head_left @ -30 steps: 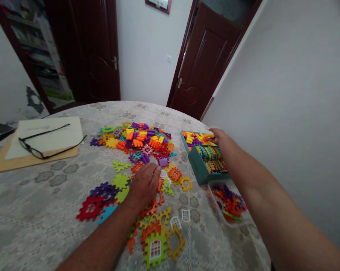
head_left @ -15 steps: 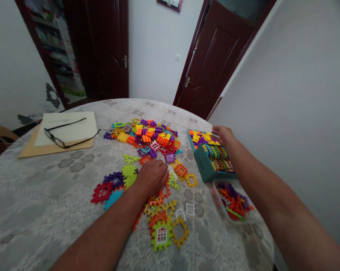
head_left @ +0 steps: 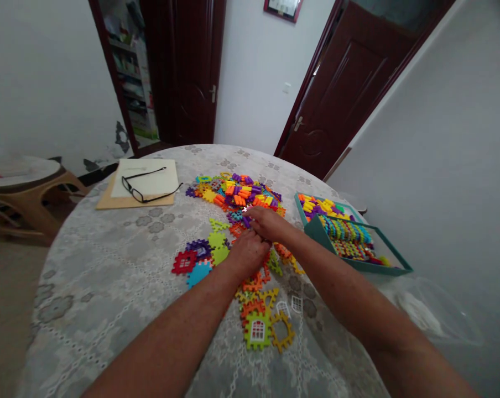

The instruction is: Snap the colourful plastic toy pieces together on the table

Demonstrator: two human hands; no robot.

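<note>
My left hand (head_left: 250, 251) rests among interlocking plastic building pieces, its fingers curled down and their tips hidden. My right hand (head_left: 269, 222) meets it from the right, fingers bent in beside the left knuckles. What either hand grips, if anything, I cannot make out. Just beyond lies a heap of colourful pieces (head_left: 244, 190). Left of my hands are a red window piece (head_left: 184, 262), a blue piece (head_left: 199, 273) and lime green squares (head_left: 219, 255). Nearer me sit a lime square with a white window (head_left: 257, 331) and a yellow ring piece (head_left: 289, 337).
Black glasses (head_left: 137, 194) lie on papers (head_left: 162, 171) at the back left. To the right, a shallow tray (head_left: 302, 210) holds yellow and purple pieces, beside a green box (head_left: 383, 267) of beads. A clear plastic bag (head_left: 449, 315) lies at the right edge.
My right hand has moved left from the tray and box to my left hand. The view has turned left, and my right arm now covers where the clear container of orange and purple pieces was.
</note>
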